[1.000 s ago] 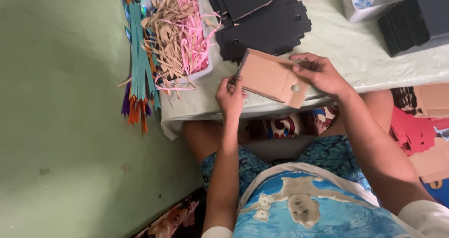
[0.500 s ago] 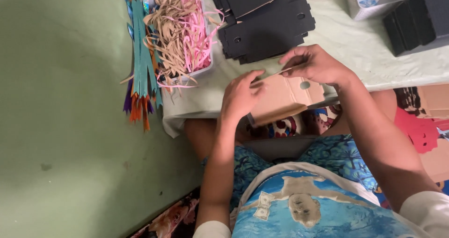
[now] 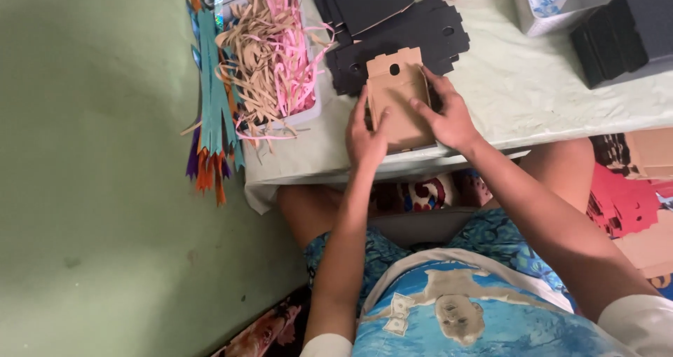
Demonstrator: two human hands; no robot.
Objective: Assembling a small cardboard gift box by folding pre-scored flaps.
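On the table edge: my left hand and right hand press a flat tan cardboard box blank down, one hand at each side of it.
Left hand: fingers stretched flat along the blank's left edge, touching the card rather than closed around it.
Right hand: fingers spread wide over the blank's right side, palm down.
Box blank: lying flat near the table's front rim, its tabbed top end with a small round hole pointing away from me and overlapping the black blanks.
Clear tray: heaped with tan and pink paper shreds, some spilling over the rim (a messy pile).
White tub: holds something pale blue; I cannot tell what.
Black blanks: a loose stack of flat die-cut card just behind my hands.
Black boxes: stacked at the far right corner.
Table: covered in a pale green cloth.
Teal and orange strips: hanging off the table's left end.
Floor: plain green, to my left.
Change: half a second ago I held the blank up off the table between both hands; now it is laid flat with both hands on top.
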